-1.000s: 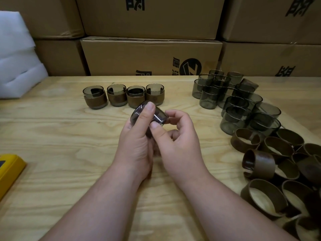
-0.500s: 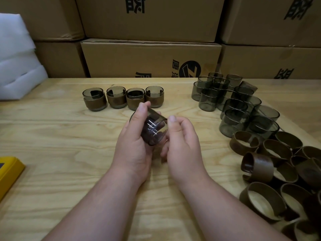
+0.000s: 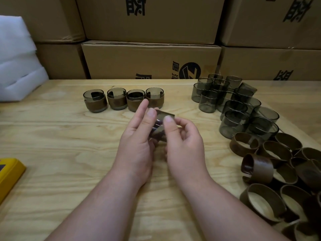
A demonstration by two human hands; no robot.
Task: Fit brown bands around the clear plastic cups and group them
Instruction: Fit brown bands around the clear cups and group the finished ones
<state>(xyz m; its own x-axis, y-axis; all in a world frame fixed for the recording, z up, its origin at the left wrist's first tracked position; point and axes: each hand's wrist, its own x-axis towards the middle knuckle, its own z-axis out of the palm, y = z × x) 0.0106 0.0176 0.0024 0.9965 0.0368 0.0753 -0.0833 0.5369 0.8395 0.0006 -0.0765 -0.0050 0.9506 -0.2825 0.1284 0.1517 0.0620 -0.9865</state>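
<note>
Head view: both hands at centre over the worktop (image 3: pixel 69 153), sharing one cup (image 3: pixel 160 126), tilted on its side. Left hand (image 3: pixel 137 145) grips it from the 9 o'clock side, index finger sticking up free, the next fingertip on the cup's wall. Right hand (image 3: pixel 184 145) pinches it from 3 o'clock, thumb tip on the rim, other fingers curled behind. Blurred there; can't tell if a band is on that cup.

Four banded cups (image 3: pixel 123 100) in a row at 12 o'clock, just beyond the hands, upright, side by side. Bare cups (image 3: pixel 232 105) clustered at 2 o'clock, one at the far edge tipped over. Loose bands (image 3: pixel 278 171) piled at 4 o'clock, touching the bare-cup cluster.

Yellow object (image 3: pixel 8 174) at 8 o'clock, cut off by the frame edge. White foam (image 3: pixel 17 66) at 10 o'clock. Cartons (image 3: pixel 151 60) stacked along the far edge.
</note>
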